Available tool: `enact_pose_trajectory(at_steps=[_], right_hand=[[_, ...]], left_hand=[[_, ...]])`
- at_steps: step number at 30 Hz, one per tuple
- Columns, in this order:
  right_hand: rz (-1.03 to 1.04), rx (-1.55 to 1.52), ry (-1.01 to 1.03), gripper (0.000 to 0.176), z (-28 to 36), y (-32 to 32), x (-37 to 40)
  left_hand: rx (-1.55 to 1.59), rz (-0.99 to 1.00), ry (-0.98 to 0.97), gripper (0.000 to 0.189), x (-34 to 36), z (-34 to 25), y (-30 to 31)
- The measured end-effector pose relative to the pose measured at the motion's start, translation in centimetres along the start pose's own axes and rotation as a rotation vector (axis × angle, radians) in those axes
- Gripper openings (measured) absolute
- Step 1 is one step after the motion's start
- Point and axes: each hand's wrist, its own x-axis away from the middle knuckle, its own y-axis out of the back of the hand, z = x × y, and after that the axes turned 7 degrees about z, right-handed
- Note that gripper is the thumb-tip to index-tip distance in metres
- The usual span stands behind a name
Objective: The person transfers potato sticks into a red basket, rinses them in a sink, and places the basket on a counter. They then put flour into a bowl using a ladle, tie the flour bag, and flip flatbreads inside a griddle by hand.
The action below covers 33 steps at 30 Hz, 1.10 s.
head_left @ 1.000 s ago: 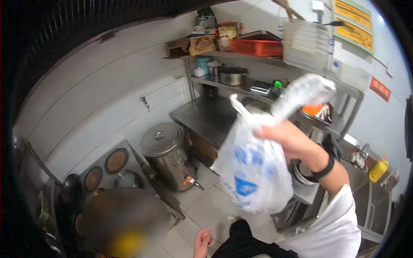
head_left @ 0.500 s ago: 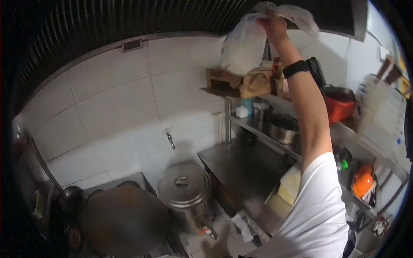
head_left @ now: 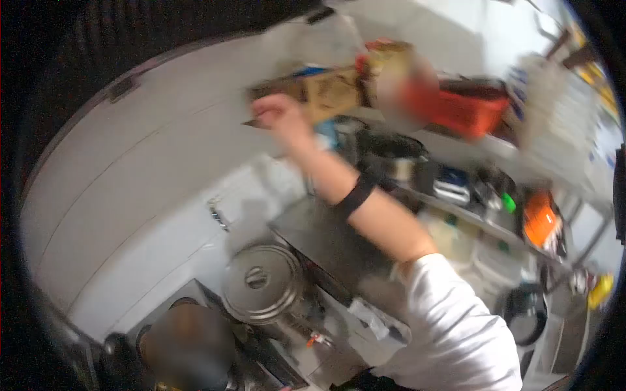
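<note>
My right hand [head_left: 277, 112] is raised at the upper middle, smeared by motion, with its fingers curled in and nothing visible in them. It appears in front of the left part of a cardboard box [head_left: 332, 94] on the top shelf. A pale translucent plastic bag [head_left: 326, 42] is above the box, apart from my hand. A dark band [head_left: 357, 195] circles my right wrist, and a white sleeve covers the upper arm. My left hand does not show.
A lidded steel pot [head_left: 262, 283] stands below, with a blurred round vessel [head_left: 189, 345] to its left. Right of my arm, shelves hold a red basket [head_left: 466, 107], a dark pot [head_left: 394, 153] and an orange item [head_left: 540, 218]. A dark hood [head_left: 130, 39] hangs overhead.
My right hand has let go of the plastic bag and come down to the left. The view has turned, so the shelves show further left and the bag is now above the box.
</note>
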Motion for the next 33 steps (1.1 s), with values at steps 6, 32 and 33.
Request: enact_pose_trajectory(at_steps=[6,32,33], right_hand=[[0.404,-0.394,-0.106,0.016,17.7,-2.0,29.7],[-1.408,1.360,-0.962,0.021,92.2,26.9,98.2],[-1.446,1.443,-0.877,0.025,96.7,27.9,96.1]], left_hand=[[-0.027,0.343,-0.014,0.037,3.4,0.5,-4.9],[-0.722,2.203,0.100,0.019,64.1,30.5,-42.8],[-0.733,2.309,0.022,0.020,67.8,31.7,-43.7]])
